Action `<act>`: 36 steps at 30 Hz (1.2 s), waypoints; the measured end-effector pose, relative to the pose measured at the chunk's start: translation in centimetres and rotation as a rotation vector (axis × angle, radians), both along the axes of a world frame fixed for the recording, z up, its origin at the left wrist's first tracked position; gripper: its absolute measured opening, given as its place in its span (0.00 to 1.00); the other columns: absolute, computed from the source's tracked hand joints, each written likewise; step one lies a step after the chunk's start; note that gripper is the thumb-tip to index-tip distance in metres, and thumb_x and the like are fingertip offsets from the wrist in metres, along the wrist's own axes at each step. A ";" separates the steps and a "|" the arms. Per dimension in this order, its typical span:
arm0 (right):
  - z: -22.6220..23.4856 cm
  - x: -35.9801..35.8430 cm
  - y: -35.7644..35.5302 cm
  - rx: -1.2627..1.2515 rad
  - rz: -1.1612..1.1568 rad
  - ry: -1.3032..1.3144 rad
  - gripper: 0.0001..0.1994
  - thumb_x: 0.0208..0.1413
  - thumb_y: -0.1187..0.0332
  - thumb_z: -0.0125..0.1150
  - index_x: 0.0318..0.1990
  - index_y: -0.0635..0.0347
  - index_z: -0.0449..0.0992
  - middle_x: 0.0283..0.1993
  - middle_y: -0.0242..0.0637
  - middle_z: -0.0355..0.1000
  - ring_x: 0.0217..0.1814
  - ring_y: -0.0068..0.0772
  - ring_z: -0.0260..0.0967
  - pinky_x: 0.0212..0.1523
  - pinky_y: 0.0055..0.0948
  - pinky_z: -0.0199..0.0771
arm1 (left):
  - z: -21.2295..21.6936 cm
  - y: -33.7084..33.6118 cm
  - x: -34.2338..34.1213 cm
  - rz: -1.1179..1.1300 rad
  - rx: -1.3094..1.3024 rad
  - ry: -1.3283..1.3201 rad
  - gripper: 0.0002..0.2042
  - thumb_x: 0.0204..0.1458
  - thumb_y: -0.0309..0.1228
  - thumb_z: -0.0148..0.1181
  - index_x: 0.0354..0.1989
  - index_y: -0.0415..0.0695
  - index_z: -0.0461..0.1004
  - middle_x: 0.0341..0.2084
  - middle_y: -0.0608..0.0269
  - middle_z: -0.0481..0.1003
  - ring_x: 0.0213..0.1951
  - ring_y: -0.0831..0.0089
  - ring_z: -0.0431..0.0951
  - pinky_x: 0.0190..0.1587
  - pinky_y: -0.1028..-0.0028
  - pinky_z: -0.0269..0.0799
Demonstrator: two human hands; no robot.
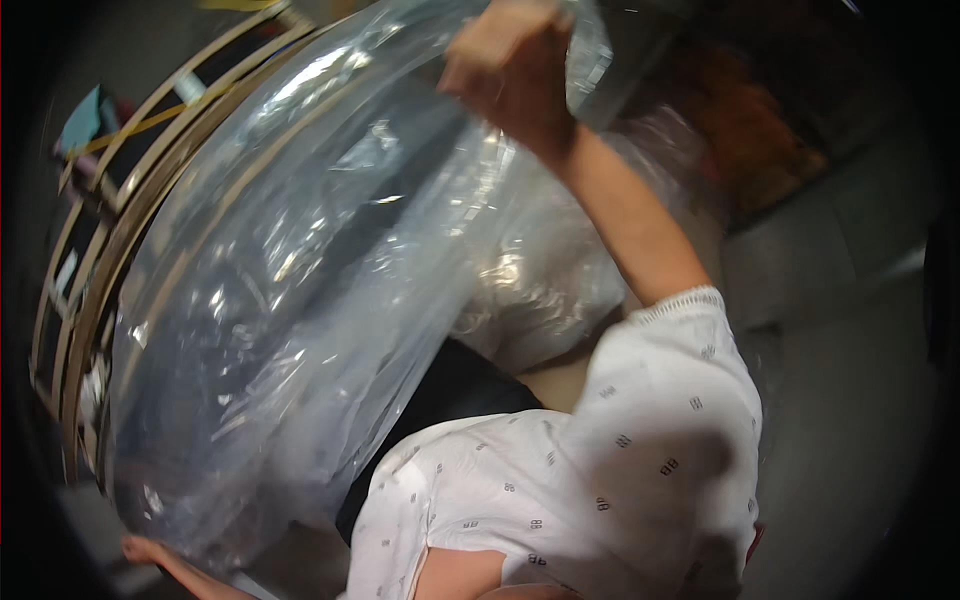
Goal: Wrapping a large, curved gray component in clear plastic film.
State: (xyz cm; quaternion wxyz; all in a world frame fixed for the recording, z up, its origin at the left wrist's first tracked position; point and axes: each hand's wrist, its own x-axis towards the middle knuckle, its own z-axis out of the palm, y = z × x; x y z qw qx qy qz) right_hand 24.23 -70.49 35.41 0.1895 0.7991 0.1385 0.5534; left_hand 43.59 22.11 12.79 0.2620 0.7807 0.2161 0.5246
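Observation:
A large clear plastic sheet (300, 290) stretches before me from the lower left to the top middle, shiny and creased. My right hand (520, 75) is raised at the top of the view, its fingers closed in a fist on the sheet's upper end; it is slightly blurred. Far down at the lower left, my left hand (145, 550) is closed at the sheet's other end. The part pinched in each fist is hidden.
Beyond the sheet at the left stands a wooden slatted frame (120, 215) with a yellow strap and a teal piece (83, 122) on it. Crumpled clear plastic (540, 290) lies behind my right arm. An orange-brown thing (755, 130) is blurred at the upper right.

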 end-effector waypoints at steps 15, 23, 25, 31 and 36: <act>-11.4 14.8 2.9 0.387 -0.084 0.292 0.30 0.39 0.55 0.65 0.50 0.57 0.64 0.44 0.36 0.60 0.44 0.38 0.58 0.46 0.35 0.59 | 2.4 -1.7 -4.5 0.084 0.295 0.493 0.17 0.56 0.40 0.44 0.45 0.40 0.68 0.41 0.51 0.72 0.43 0.54 0.71 0.44 0.65 0.65; -10.7 24.1 2.2 0.279 -0.070 0.373 0.15 0.47 0.57 0.61 0.41 0.51 0.74 0.42 0.29 0.68 0.45 0.30 0.63 0.45 0.32 0.61 | 1.4 -0.6 -5.7 0.049 0.263 0.409 0.18 0.56 0.40 0.44 0.45 0.37 0.68 0.42 0.49 0.72 0.44 0.56 0.71 0.46 0.67 0.64; -10.7 24.6 0.9 0.563 0.122 0.512 0.13 0.50 0.59 0.58 0.41 0.53 0.74 0.38 0.29 0.69 0.41 0.27 0.65 0.41 0.28 0.63 | 0.7 0.1 -5.9 0.025 0.268 0.381 0.18 0.57 0.40 0.44 0.45 0.36 0.68 0.42 0.48 0.72 0.44 0.57 0.71 0.46 0.68 0.64; -5.7 21.5 -0.3 1.257 0.425 0.810 0.08 0.58 0.63 0.51 0.36 0.58 0.68 0.22 0.22 0.63 0.21 0.11 0.55 0.22 0.12 0.54 | 1.9 -0.3 -6.0 0.051 0.166 0.325 0.19 0.57 0.40 0.44 0.46 0.35 0.68 0.41 0.49 0.72 0.44 0.58 0.71 0.47 0.68 0.64; -6.8 21.5 4.9 0.462 0.183 0.466 0.20 0.45 0.56 0.63 0.40 0.60 0.68 0.37 0.36 0.66 0.37 0.33 0.65 0.38 0.29 0.66 | 1.5 1.4 -6.5 0.104 0.177 0.349 0.19 0.56 0.41 0.44 0.46 0.36 0.68 0.42 0.50 0.72 0.44 0.58 0.71 0.47 0.69 0.64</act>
